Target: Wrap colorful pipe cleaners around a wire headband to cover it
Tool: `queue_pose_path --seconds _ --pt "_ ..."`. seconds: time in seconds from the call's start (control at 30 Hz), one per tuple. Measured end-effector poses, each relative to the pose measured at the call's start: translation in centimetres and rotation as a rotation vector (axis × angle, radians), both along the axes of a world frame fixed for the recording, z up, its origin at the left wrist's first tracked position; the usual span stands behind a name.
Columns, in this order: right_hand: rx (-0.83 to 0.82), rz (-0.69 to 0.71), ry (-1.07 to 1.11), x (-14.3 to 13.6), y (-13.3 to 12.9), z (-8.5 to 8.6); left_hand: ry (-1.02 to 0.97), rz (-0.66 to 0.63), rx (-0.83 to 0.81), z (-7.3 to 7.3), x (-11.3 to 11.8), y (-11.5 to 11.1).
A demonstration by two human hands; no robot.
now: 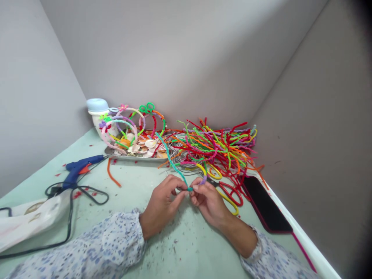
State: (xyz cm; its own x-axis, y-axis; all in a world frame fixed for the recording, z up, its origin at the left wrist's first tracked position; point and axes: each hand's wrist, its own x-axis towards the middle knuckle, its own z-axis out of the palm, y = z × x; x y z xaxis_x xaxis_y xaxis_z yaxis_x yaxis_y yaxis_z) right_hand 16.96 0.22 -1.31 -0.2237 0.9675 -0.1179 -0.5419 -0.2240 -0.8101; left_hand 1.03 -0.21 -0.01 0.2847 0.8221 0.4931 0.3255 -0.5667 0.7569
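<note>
Hands nearly meet over the worktop (180, 252). Left hand (162, 205) pinches the teal fuzzy stem (172, 159) low down, thumb against fingers; right hand (211, 203) grips just beside, fingertips at the same teal spot. Stem's free end sticks up and away, toward the tray. Banded yellow-and-purple strip (202, 170) rises behind the right fingers; its lower end is hidden, so can't tell if it's joined to the teal.

Main risk: small pinch, bendy stem. If either hand relaxes, the teal turn could spring loose or slip sideways; pulling too hard could kink it.

Red-handled scissors (226, 184) lie just beyond the right hand, partly covered; a careless reach could brush the blades. Phone (266, 203) sits near the right edge, could get nudged off by the forearm. Left side: cord (69, 224) loops near the sleeve, so a snag could drag the glue gun (77, 168); hot or not, can't tell.

Farther back, tray (136, 158) holds shells (150, 143), with decorated hoops (104, 141) standing over it; a bump could topple them. Stem pile (217, 145) is tangled, so tugging one out might drag others. Lidded bottle (98, 105) stands behind.
</note>
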Motion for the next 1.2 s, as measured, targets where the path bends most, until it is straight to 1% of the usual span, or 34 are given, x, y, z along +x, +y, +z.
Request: queue_pose_path --seconds 0.2,0.43,0.73,0.97,1.2 --pt "0.007 0.011 0.013 0.05 0.02 -0.27 -0.006 0.033 0.061 -0.45 -0.22 0.26" --pt "-0.015 0.018 0.05 -0.04 0.03 -0.27 -0.003 0.071 0.119 -0.19 -0.21 0.37" --pt "-0.018 0.012 0.068 -0.06 0.12 -0.45 0.001 0.074 0.157 -0.29 -0.12 0.55" --pt "-0.019 0.003 0.058 -0.04 0.1 -0.32 0.009 0.066 0.161 -0.47 -0.17 0.59" --pt "-0.018 -0.005 0.061 -0.04 0.05 -0.38 0.023 0.055 0.151 -0.31 -0.14 0.55"
